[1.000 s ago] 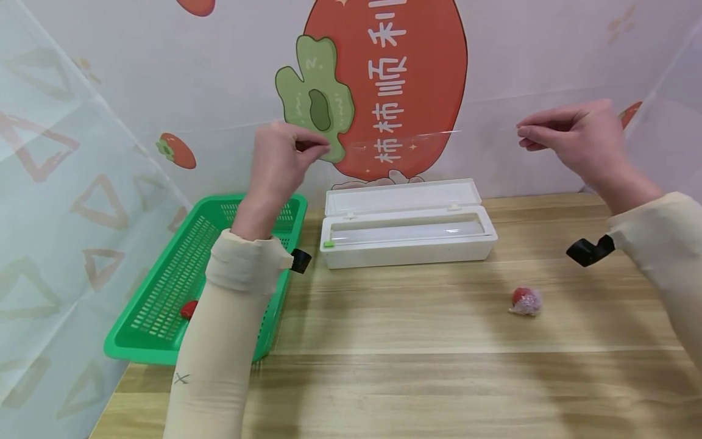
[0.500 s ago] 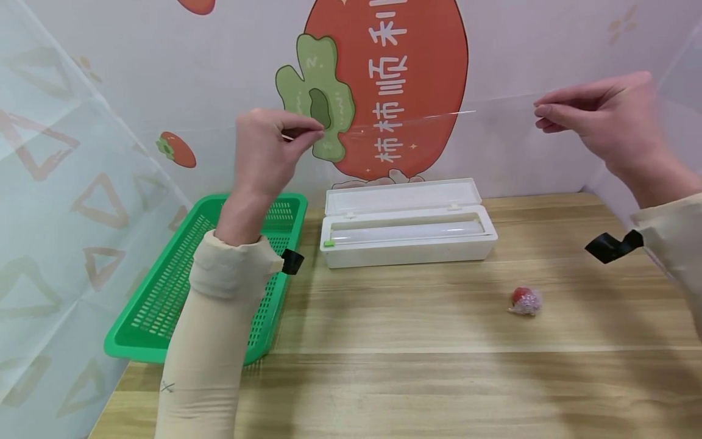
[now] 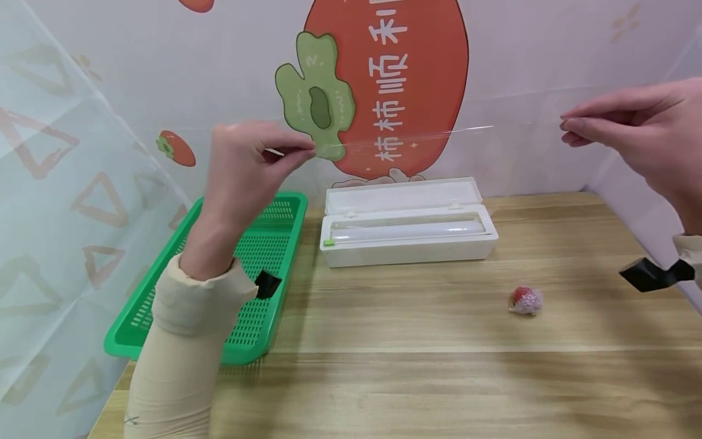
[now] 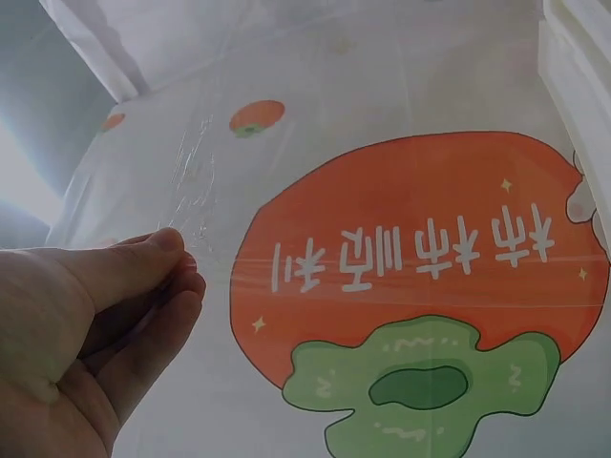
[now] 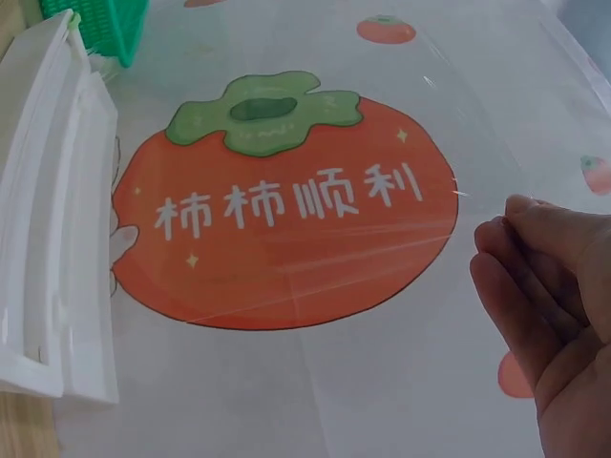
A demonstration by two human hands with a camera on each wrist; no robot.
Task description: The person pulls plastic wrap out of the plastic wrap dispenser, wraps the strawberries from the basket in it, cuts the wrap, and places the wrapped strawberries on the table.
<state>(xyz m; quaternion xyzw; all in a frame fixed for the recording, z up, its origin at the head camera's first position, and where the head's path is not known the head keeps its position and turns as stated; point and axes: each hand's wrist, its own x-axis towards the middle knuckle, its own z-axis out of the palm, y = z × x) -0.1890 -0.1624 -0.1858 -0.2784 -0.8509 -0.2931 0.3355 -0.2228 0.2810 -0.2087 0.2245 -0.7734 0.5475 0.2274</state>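
A clear sheet of cling film (image 3: 422,138) stretches through the air between my two hands, seen mostly as thin shiny lines. My left hand (image 3: 249,164) pinches one end of it between thumb and fingers. At the other end, my right hand (image 3: 652,131) pinches the film the same way. Creases in the cling film (image 4: 196,181) catch the light above the left fingertips in the left wrist view. Below and behind the film stands a white cling film box (image 3: 408,253), its lid raised, with a roll (image 3: 408,231) inside and a small green piece at its left end.
On the wooden table (image 3: 406,323), right of the middle, lies a small red object (image 3: 525,300) wrapped in clear film. A green slotted basket (image 3: 293,244) stands at the left, partly behind the left arm. A printed sheet (image 3: 510,55) with a large persimmon picture hangs at the back.
My hands have moved apart, the left one leftward and the right one rightward, with the cling film still between them. Both rose at first, then came down somewhat. Box and wrapped object stayed put.
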